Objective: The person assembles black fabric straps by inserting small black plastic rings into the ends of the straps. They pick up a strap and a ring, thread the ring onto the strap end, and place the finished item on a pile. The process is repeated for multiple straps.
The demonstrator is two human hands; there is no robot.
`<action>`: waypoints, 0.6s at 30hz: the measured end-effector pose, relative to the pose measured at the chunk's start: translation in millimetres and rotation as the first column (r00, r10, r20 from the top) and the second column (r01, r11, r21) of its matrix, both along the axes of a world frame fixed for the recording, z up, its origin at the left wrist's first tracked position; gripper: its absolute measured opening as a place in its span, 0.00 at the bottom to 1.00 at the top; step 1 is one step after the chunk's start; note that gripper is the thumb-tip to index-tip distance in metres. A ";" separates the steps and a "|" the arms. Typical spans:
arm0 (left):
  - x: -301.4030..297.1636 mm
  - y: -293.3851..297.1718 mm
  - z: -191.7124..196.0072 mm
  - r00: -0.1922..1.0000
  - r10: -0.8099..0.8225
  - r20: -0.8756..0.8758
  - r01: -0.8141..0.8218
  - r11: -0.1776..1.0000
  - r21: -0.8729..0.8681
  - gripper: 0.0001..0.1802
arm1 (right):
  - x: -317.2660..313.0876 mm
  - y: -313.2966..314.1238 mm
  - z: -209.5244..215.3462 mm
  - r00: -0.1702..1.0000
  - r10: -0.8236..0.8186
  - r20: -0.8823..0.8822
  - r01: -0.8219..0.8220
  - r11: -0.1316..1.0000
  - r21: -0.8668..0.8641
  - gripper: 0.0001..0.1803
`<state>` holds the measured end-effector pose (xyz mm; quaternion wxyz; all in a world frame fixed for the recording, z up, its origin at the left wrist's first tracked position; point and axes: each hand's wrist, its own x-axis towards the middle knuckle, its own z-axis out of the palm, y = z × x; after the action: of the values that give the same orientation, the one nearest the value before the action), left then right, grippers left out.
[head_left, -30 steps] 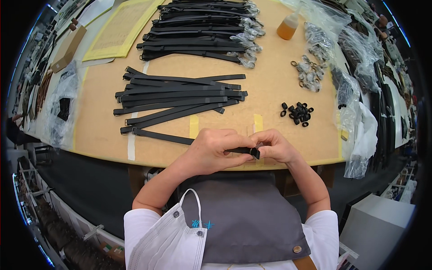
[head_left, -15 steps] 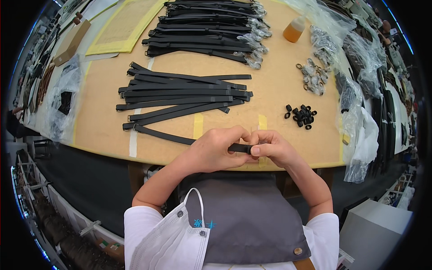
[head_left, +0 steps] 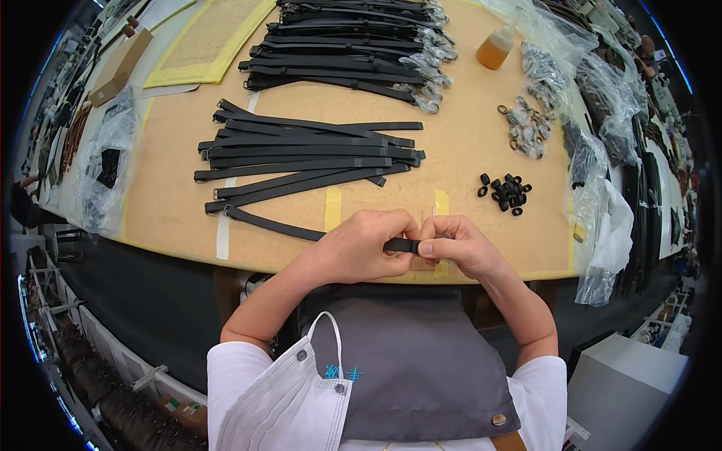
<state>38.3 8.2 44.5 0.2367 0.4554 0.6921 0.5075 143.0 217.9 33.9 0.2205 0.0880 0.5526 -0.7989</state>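
At the table's near edge, our left hand (head_left: 366, 246) and right hand (head_left: 457, 245) (knuckles up, fingers curled) pinch one black strap (head_left: 280, 225) between them.

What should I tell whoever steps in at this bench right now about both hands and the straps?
Left hand and right hand both pinch one end of a long black flat strap at the table's near edge.
Loose pile of plain black straps lies mid-table; a bundle of black straps with wrapped metal ends sits at the far side.
Small black rubber loops lie to the right of the hands.
Whether a loop is on the held strap cannot be told.
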 end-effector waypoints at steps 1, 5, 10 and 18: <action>-0.3 0.0 -0.5 1.000 -0.004 -0.002 0.004 1.000 0.004 0.12 | 0.1 -0.5 0.9 1.000 -0.002 0.002 0.002 1.000 0.004 0.11; 0.1 0.5 -1.6 1.000 -0.005 -0.021 0.005 1.000 0.006 0.12 | 1.6 -0.8 -1.2 1.000 -0.007 -0.020 0.008 0.999 0.038 0.11; 0.4 1.0 -5.1 0.999 -0.001 -0.054 0.003 0.999 0.039 0.12 | 2.2 -1.9 3.0 1.000 0.000 -0.020 0.001 0.998 0.071 0.11; 4.0 1.0 2.8 0.999 -0.038 0.003 0.038 0.996 0.081 0.15 | 8.8 -15.4 5.9 0.997 -0.074 0.016 0.072 0.994 0.083 0.07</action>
<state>42.3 9.2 47.3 0.2293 0.4764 0.6617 0.5317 151.8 202.6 39.7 0.1924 0.1246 0.5794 -0.7822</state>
